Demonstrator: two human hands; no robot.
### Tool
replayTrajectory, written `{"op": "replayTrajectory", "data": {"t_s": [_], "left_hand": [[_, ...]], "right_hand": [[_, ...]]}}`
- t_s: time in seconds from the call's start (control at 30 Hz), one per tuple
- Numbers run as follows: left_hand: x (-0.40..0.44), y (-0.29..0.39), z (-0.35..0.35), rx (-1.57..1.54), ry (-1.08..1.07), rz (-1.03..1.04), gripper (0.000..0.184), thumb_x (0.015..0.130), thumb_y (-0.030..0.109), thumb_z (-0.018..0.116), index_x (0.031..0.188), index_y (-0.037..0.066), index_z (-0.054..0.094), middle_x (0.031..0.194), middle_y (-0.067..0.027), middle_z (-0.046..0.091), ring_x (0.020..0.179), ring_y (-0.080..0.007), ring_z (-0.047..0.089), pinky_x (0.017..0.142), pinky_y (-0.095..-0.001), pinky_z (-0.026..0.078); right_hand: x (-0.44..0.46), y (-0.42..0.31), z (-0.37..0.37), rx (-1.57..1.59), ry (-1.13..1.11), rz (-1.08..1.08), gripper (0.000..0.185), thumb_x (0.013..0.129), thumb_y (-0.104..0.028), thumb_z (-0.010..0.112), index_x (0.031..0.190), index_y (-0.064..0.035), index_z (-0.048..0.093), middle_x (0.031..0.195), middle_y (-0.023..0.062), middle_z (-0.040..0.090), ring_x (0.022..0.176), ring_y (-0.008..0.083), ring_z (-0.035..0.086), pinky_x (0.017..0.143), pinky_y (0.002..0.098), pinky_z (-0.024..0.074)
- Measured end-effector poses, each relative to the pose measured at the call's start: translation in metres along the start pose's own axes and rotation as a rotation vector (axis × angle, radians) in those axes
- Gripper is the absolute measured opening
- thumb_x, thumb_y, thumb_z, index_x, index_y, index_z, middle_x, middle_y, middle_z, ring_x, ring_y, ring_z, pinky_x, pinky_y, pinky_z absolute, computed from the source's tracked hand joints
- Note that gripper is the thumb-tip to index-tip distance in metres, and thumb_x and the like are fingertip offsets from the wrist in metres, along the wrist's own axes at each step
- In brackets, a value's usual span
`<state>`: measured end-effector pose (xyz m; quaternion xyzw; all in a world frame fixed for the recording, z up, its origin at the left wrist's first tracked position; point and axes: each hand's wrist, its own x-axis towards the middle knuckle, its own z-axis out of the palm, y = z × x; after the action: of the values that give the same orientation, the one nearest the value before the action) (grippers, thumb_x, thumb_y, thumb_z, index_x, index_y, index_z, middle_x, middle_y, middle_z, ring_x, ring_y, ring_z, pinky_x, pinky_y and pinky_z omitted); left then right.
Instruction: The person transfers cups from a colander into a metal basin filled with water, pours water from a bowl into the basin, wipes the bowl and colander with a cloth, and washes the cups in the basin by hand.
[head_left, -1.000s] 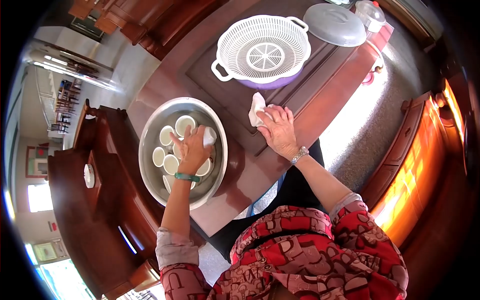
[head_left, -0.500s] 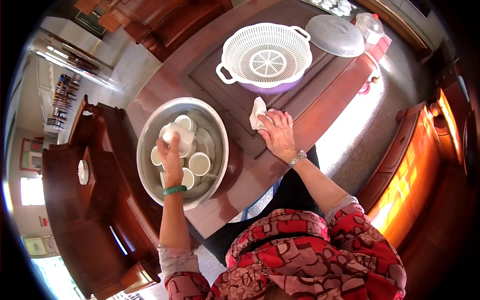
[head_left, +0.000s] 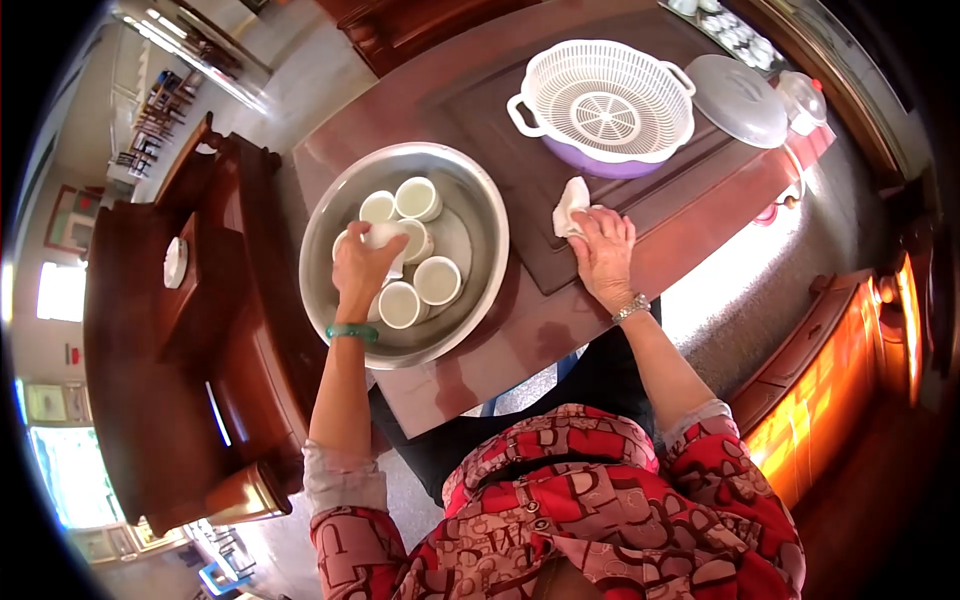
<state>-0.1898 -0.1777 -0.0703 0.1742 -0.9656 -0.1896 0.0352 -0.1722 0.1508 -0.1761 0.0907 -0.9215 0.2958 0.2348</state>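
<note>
My left hand [head_left: 362, 268] is closed around a white cup [head_left: 384, 236] inside the large metal basin [head_left: 487, 270]. Around it in the basin stand several white cups, among them an upright one [head_left: 438, 281] with its mouth facing up. The fingers cover part of the held cup. On the table, my right hand [head_left: 606, 255] has its fingers and thumb on a crumpled white cloth [head_left: 571, 205], part of which sticks out beyond the fingertips. The cloth lies flat against the dark wood.
A white colander [head_left: 607, 118] sits in a purple basin [head_left: 610, 167] at the back. Beside it are a round metal lid [head_left: 740, 100] and a clear jar [head_left: 802, 103]. A tray of white items [head_left: 737, 33] stands farther back. A wooden bench [head_left: 240, 330] is at left.
The view has shifted, so the table items appear farther right. My left hand's cup has tilted and moved relative to the others in the basin. My right hand stays on the cloth.
</note>
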Motion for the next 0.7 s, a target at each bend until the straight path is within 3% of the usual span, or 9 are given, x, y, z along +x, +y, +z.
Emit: {"op": "replayTrajectory", "data": {"t_s": [0.17, 0.3, 0.47, 0.5, 0.63, 0.7], "left_hand": [[0.004, 0.009, -0.001, 0.109, -0.130, 0.232, 0.056, 0.063, 0.041, 0.072, 0.110, 0.012, 0.062, 0.104, -0.0161, 0.059, 0.098, -0.0343, 0.057, 0.082, -0.0432, 0.046], [-0.002, 0.020, 0.005, 0.072, -0.083, 0.322, 0.054, 0.065, 0.037, 0.072, 0.112, 0.012, 0.061, 0.104, -0.0158, 0.059, 0.099, -0.0337, 0.056, 0.083, -0.0431, 0.046], [-0.004, 0.055, 0.020, 0.139, -0.024, 0.577, 0.058, 0.062, 0.026, 0.076, 0.114, 0.011, 0.054, 0.099, -0.0115, 0.060, 0.098, -0.0309, 0.054, 0.080, -0.0417, 0.045], [-0.007, 0.068, 0.022, 0.211, -0.020, 0.608, 0.059, 0.059, 0.020, 0.076, 0.111, 0.009, 0.052, 0.097, -0.0124, 0.061, 0.097, -0.0319, 0.054, 0.082, -0.0438, 0.044], [0.000, 0.076, 0.042, 0.438, -0.045, 0.778, 0.043, 0.057, 0.016, 0.076, 0.093, 0.009, 0.054, 0.089, -0.0112, 0.059, 0.093, -0.0300, 0.054, 0.076, -0.0443, 0.043], [0.001, 0.078, 0.049, 0.486, -0.063, 0.808, 0.041, 0.056, 0.016, 0.076, 0.091, 0.009, 0.055, 0.090, -0.0113, 0.059, 0.093, -0.0299, 0.054, 0.076, -0.0440, 0.043]], "right_hand": [[0.000, 0.002, 0.003, -0.005, 0.009, -0.002, 0.030, 0.084, -0.021, 0.059, 0.114, -0.0144, 0.059, 0.114, 0.0076, 0.055, 0.115, 0.0283, 0.045, 0.103, 0.0490, 0.0249], [0.000, 0.001, 0.001, 0.013, 0.016, 0.006, 0.030, 0.083, -0.020, 0.060, 0.113, -0.0146, 0.059, 0.114, 0.0072, 0.055, 0.115, 0.0282, 0.045, 0.103, 0.0486, 0.0249], [0.000, 0.001, 0.003, -0.001, 0.020, 0.009, 0.031, 0.083, -0.020, 0.061, 0.113, -0.0146, 0.059, 0.113, 0.0071, 0.055, 0.114, 0.0281, 0.046, 0.103, 0.0484, 0.0253], [0.000, 0.002, 0.003, -0.011, 0.024, 0.006, 0.031, 0.083, -0.020, 0.061, 0.113, -0.0145, 0.059, 0.113, 0.0071, 0.055, 0.114, 0.0281, 0.046, 0.102, 0.0484, 0.0255], [0.000, 0.001, 0.000, 0.007, 0.024, 0.014, 0.032, 0.081, -0.020, 0.062, 0.113, -0.0135, 0.059, 0.113, 0.0075, 0.055, 0.114, 0.0286, 0.046, 0.102, 0.0492, 0.0259], [-0.001, 0.002, 0.001, 0.010, 0.033, 0.024, 0.032, 0.081, -0.020, 0.063, 0.113, -0.0134, 0.059, 0.113, 0.0077, 0.055, 0.114, 0.0287, 0.046, 0.102, 0.0495, 0.0260]]}}
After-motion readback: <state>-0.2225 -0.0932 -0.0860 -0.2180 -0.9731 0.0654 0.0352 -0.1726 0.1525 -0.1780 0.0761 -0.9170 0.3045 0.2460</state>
